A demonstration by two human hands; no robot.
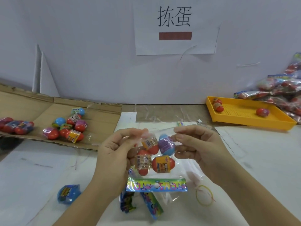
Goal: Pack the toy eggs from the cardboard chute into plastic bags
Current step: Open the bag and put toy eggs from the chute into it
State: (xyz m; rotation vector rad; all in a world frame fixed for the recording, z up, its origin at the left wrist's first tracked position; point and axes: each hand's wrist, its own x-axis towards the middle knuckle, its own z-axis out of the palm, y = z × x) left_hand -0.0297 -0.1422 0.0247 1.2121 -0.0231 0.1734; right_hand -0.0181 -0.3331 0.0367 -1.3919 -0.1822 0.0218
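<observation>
Above the white surface [260, 160], left hand [114, 154] and right hand [198, 147] each pinch the upper edge of a clear plastic bag [183, 167] holding four toy eggs [161, 163], with more eggs loose on the cardboard chute [101, 115] at left; judged best to keep the edge taut and level so none slips out.

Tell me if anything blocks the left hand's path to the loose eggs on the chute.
Nothing visible stands between the left hand and the loose eggs on the cardboard chute; that hand pinches the plastic bag.
</observation>
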